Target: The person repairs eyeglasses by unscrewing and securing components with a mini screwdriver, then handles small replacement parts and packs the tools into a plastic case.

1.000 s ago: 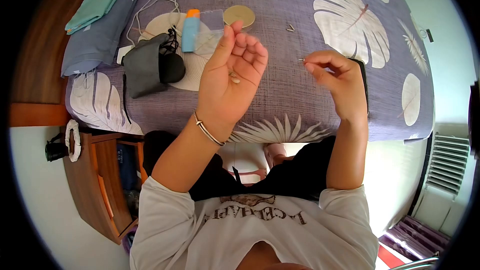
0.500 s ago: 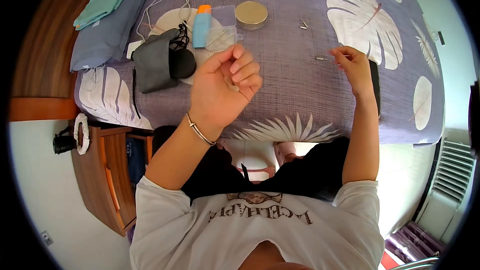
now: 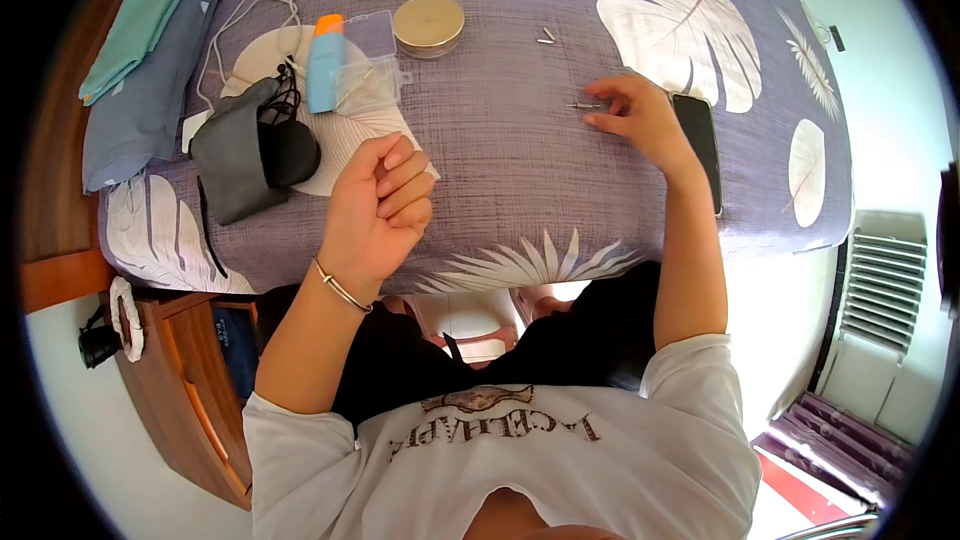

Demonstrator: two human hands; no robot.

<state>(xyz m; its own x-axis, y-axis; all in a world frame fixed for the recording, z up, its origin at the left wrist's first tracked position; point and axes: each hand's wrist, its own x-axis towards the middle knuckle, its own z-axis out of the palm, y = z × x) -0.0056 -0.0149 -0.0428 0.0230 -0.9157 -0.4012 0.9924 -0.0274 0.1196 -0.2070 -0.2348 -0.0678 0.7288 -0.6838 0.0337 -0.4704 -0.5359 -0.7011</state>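
My left hand is held up near the front of the bed with its fingers curled into the palm; what it holds, if anything, is hidden. At the right, my right hand reaches over the bedspread with thumb and fingertips apart. Between those fingertips lies a small, thin silver metal piece with a narrow pointed end. Two tiny metal bits lie farther back. A black phone rests beside my right wrist.
On the purple leaf-patterned bedspread are a round gold-lidded tin, a blue bottle with orange cap, a clear open plastic case and a grey drawstring pouch with a black round object. Folded cloths lie far left.
My right hand has come down to the small metal piece, its fingertips now around it. My left hand's fingers have curled tighter, covering a small pale thing seen in the palm. The view has shifted.
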